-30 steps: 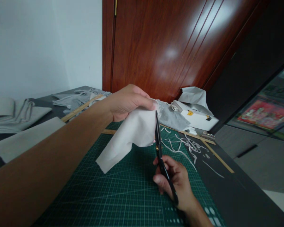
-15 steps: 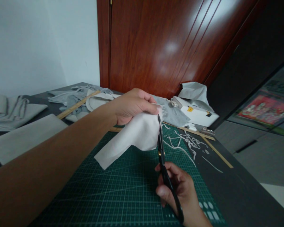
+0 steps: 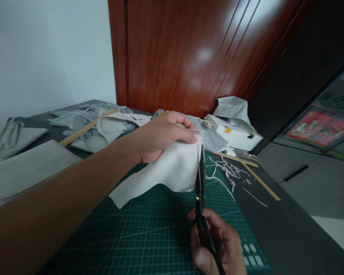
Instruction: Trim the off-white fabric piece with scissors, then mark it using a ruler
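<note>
My left hand pinches the upper right end of a white piece of fabric between thumb and fingers, holding it up over the green cutting mat. The fabric's narrower tail hangs down to the left. In my right hand is a pair of black scissors, fingers in the handles and blades pointing away from me. The blades lie along the fabric's right edge, slightly parted. Their tips are close to my left thumb.
Thin white trimmings lie right of the fabric. Wooden rulers rest on the dark table. A white box stands at the back right. Grey fabric scraps and folded light cloth lie at the left.
My right hand has drawn the scissors a little toward me, and the blades are somewhat further apart. The held fabric has shifted slightly right and down in view.
</note>
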`<state>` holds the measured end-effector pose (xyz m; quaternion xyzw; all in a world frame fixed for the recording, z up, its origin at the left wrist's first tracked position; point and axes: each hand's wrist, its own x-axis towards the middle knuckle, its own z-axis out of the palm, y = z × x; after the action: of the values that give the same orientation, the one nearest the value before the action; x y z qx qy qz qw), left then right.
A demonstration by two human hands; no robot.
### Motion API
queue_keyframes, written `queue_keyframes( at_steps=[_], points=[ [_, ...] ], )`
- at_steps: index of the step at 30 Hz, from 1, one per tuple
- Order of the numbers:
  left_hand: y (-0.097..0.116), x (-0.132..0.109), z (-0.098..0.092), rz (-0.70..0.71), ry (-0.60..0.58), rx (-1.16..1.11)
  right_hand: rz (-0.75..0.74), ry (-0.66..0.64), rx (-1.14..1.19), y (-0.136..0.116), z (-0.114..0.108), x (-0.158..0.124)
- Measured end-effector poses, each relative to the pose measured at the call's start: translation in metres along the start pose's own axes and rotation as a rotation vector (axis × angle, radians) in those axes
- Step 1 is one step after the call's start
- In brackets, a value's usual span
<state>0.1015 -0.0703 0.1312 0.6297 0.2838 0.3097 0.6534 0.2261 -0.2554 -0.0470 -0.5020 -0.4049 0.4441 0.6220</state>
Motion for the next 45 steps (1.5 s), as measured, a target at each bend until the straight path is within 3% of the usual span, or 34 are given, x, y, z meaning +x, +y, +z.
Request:
queue_keyframes(
  at_steps=[27, 45],
  points=[
    [-0.012, 0.005, 0.001, -0.084, -0.084, 0.003, -0.039, 0.016, -0.045, 0.004, -0.001, 0.007],
    [-0.012, 0.002, 0.005, -0.073, -0.033, 0.091, -0.023, 0.055, 0.015, -0.005, 0.003, 0.008]
  ],
)
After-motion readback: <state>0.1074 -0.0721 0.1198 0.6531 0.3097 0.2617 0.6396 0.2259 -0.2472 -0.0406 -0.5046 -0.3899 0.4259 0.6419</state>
